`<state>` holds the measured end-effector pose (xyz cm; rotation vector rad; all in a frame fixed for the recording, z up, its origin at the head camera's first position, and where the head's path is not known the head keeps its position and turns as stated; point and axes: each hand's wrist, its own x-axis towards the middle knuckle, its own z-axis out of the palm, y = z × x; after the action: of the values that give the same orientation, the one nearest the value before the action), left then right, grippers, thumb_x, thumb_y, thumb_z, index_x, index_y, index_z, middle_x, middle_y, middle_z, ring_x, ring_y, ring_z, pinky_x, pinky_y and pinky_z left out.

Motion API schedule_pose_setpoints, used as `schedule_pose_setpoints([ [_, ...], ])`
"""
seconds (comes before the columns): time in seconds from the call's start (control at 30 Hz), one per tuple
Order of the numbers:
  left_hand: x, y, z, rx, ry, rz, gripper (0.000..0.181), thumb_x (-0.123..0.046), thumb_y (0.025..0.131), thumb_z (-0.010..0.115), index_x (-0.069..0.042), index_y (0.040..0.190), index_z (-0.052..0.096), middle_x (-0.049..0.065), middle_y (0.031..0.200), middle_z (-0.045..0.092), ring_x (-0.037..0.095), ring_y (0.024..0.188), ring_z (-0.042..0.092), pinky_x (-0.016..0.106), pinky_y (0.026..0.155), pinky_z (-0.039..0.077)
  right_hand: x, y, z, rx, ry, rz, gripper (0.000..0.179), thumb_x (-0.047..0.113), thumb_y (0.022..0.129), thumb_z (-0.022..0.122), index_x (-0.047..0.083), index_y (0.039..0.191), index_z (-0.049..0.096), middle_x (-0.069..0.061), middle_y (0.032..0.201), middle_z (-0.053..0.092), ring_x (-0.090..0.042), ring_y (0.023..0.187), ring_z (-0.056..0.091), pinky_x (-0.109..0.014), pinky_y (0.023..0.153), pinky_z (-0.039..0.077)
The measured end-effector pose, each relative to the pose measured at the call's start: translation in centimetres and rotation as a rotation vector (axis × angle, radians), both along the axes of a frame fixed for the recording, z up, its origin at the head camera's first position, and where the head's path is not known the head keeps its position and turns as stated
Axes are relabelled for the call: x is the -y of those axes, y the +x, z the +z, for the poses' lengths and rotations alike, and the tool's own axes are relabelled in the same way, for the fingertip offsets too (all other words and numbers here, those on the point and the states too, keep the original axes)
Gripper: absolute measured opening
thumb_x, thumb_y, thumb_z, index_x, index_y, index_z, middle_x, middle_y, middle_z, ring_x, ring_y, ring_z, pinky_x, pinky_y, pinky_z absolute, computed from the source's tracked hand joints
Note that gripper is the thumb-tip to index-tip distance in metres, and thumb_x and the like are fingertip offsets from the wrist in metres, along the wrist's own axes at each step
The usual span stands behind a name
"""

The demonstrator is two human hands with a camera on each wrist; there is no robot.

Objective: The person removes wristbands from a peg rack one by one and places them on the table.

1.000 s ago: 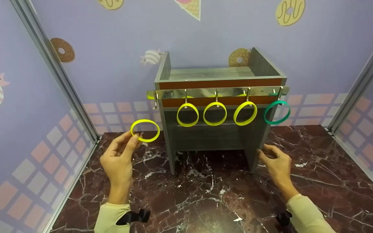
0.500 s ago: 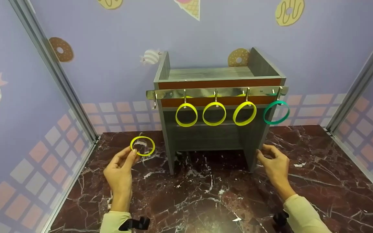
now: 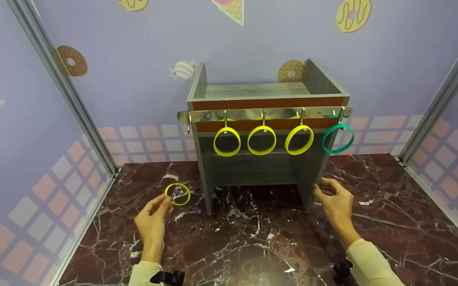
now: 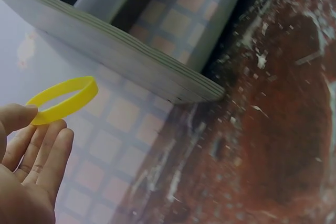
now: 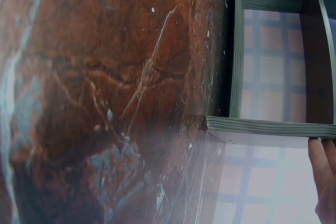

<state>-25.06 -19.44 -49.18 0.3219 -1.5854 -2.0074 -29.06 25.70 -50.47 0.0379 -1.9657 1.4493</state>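
Between thumb and fingers, my left hand (image 3: pixel 152 221) pinches a yellow silicone wristband (image 4: pixel 68 113), low over the marble surface and left of the small grey shelf unit (image 3: pixel 253 170). My right hand (image 3: pixel 338 204) grips the unit's right side panel near its front edge; in the right wrist view its fingers (image 5: pixel 318 162) touch the outer face, and the thumb is out of that view. On the metal hook rail (image 3: pixel 280 114) hang three yellow wristbands (image 3: pixel 261 152) and a green wristband (image 3: pixel 324 144) at the right end. The leftmost hook (image 3: pixel 188 125) carries nothing.
The shelf unit stands on a dark red marble surface (image 3: pixel 249 254) near the patterned back wall (image 3: pixel 145 79). Metal frame posts (image 3: pixel 70 95) stand at the left and right corners. The rail sticks out slightly past the unit's left side.
My left hand has lowered the yellow wristband from beside the rail's left end toward the marble and slightly right. My right hand stays at the side panel. The hanging wristbands stay in place.
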Motion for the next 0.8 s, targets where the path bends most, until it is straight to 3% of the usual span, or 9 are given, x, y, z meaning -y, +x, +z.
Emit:
schedule_pose_setpoints([
  [0.17, 0.1, -0.2, -1.4, 0.064, -0.004, -0.008, 0.029, 0.002, 0.096, 0.077, 0.017, 0.120, 0.070, 0.008, 0.091, 0.075, 0.011, 0.079, 0.075, 0.027, 0.079, 0.062, 0.0, -0.1, 0.1, -0.002, 0.013, -0.007, 0.017, -0.008, 0.087, 0.083, -0.005, 0.104, 0.079, -0.019, 0.094, 0.078, 0.001, 0.077, 0.069, -0.012, 0.064, 0.054],
  [0.4, 0.2, -0.4, -2.8, 0.121, -0.075, -0.048, 0.029, -0.002, 0.097, 0.078, 0.014, 0.120, 0.072, 0.015, 0.100, 0.077, 0.012, 0.079, 0.076, 0.029, 0.079, 0.062, 0.0, 0.0, 0.2, 0.001, -0.017, 0.015, 0.018, -0.009, 0.087, 0.082, -0.006, 0.104, 0.079, -0.020, 0.093, 0.077, -0.004, 0.076, 0.072, -0.015, 0.063, 0.056],
  [0.57, 0.2, -0.7, -3.5, 0.143, -0.095, -0.066, 0.027, -0.001, 0.096, 0.078, 0.014, 0.118, 0.073, 0.016, 0.098, 0.077, 0.012, 0.078, 0.075, 0.029, 0.077, 0.062, 0.1, -0.1, 0.1, 0.009, -0.045, 0.032, 0.017, -0.012, 0.087, 0.080, -0.008, 0.104, 0.077, -0.023, 0.093, 0.076, -0.006, 0.074, 0.073, -0.017, 0.063, 0.058],
  [0.8, 0.1, -0.8, -4.3, 0.189, -0.108, -0.081, 0.028, -0.002, 0.097, 0.078, 0.014, 0.119, 0.072, 0.018, 0.097, 0.077, 0.012, 0.075, 0.074, 0.028, 0.074, 0.063, -0.1, -0.1, 0.0, 0.014, -0.007, 0.007, 0.018, -0.012, 0.086, 0.080, -0.008, 0.103, 0.077, -0.021, 0.094, 0.076, -0.003, 0.076, 0.072, -0.016, 0.064, 0.057],
])
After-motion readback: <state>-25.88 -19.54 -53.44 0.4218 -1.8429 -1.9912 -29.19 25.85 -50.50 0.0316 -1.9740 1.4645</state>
